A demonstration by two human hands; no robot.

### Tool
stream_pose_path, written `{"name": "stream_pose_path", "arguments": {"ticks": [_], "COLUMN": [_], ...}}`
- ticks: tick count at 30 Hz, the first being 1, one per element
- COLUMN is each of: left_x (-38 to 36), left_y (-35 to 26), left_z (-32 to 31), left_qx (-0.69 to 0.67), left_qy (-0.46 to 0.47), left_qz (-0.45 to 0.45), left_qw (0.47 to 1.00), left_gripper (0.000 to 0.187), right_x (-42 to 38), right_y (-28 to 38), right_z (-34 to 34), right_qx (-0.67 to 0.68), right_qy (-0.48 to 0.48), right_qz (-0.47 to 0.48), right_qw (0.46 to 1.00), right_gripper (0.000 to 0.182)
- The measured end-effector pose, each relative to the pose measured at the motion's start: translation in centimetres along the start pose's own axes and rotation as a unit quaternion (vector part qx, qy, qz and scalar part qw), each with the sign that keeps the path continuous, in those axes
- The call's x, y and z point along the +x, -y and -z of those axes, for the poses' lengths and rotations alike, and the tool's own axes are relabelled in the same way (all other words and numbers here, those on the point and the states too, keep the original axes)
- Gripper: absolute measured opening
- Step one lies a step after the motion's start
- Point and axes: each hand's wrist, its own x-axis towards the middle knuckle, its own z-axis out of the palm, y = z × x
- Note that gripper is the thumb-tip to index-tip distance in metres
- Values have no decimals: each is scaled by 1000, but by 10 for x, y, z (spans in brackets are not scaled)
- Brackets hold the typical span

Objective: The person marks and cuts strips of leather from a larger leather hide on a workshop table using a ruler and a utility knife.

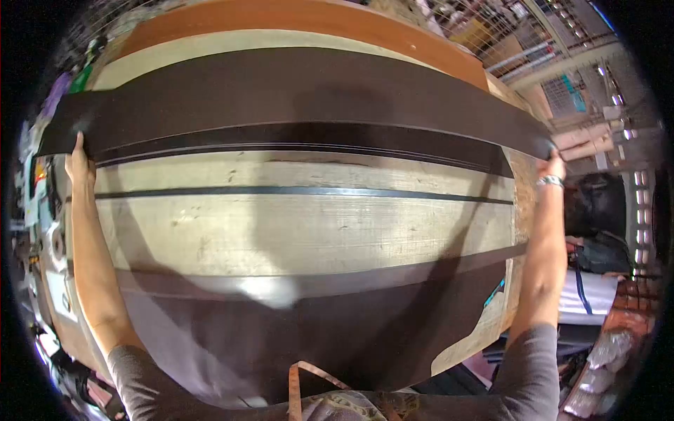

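A long dark brown strip spans the work surface, held at both ends. My left hand pinches its left end, the thumb on top and the other fingers mostly hidden. At the right end, my right hand grips the strip's corner. Beneath the strip's near edge lies another dark strip with thin parallel lines. A narrow dark metal-like bar crosses the pale board. Closer to my body, a large dark brown sheet covers the near part of the board.
An orange-brown sheet lies along the far side. Wire racks stand at the back right. Rolled material and a black bag are on the right. A tan strap hangs by my body.
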Motion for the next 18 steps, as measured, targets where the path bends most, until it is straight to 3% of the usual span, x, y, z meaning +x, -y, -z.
{"name": "stream_pose_path", "arguments": {"ticks": [1, 3, 5, 6, 7, 12, 15, 17, 18], "left_x": [2, 9, 38, 51, 67, 29, 58, 13, -5], "left_y": [23, 72, 81, 81, 84, 69, 76, 56, 45], "left_z": [7, 24, 49, 62, 76, 49, 79, 43, 30], "left_qx": [48, 141, 101, 120, 130, 129, 157, 123, 101], "left_qy": [-25, -68, -75, -23, -38, -81, -24, -22, -14], "left_qz": [29, 95, 135, 144, 170, 106, 174, 166, 167], "left_qw": [998, 983, 983, 982, 976, 983, 972, 978, 981], "left_gripper": [43, 42, 35, 28, 24, 19, 17, 23, 26], "right_x": [16, -58, -38, -61, -72, -61, -62, -73, -77], "right_y": [-31, -80, -164, -175, -178, -196, -184, -174, -167], "right_z": [11, -31, 0, -12, -10, -8, -11, -18, -20], "right_qx": [-76, -74, -114, -136, -115, -80, -15, 45, 27], "right_qy": [47, -65, 47, -24, -40, -57, -24, 7, 18], "right_qz": [-16, -128, -210, -229, -231, -223, -196, -149, -200], "right_qw": [996, 987, 970, 963, 965, 970, 980, 988, 979], "right_gripper": [30, 25, 21, 18, 17, 14, 20, 22, 25]}}
